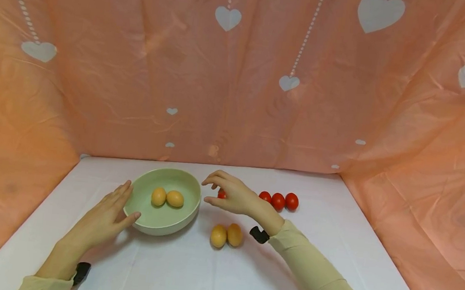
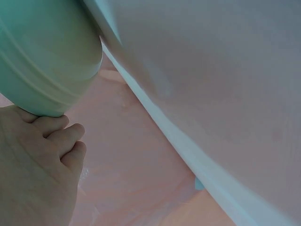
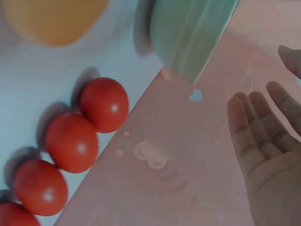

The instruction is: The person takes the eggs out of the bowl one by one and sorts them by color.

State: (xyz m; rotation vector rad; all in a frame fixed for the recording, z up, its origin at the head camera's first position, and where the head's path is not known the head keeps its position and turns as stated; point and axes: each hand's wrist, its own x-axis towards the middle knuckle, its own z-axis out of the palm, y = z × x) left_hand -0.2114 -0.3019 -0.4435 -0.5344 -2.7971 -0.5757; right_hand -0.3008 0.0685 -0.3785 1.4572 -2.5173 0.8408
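A pale green bowl (image 1: 165, 228) stands on the left half of the table with two yellow-orange, egg-shaped fruits (image 1: 175, 199) inside. My left hand (image 1: 101, 221) rests against the bowl's left side, fingers extended and thumb near the rim; its fingertips touch the bowl wall (image 2: 47, 52) in the left wrist view. Just right of the bowl my right hand (image 1: 229, 195) hovers, fingers loosely bent and apart from the thumb, holding nothing. Red cherry tomatoes (image 1: 278, 202) lie in a row behind and beside it, partly hidden in the head view; the right wrist view shows several tomatoes (image 3: 72, 142).
Two more yellow-orange fruits (image 1: 218, 236) lie side by side on the white tablecloth (image 1: 178, 275), in front of my right hand. Pink-orange curtains (image 1: 235, 117) with white hearts enclose the table at the back and sides.
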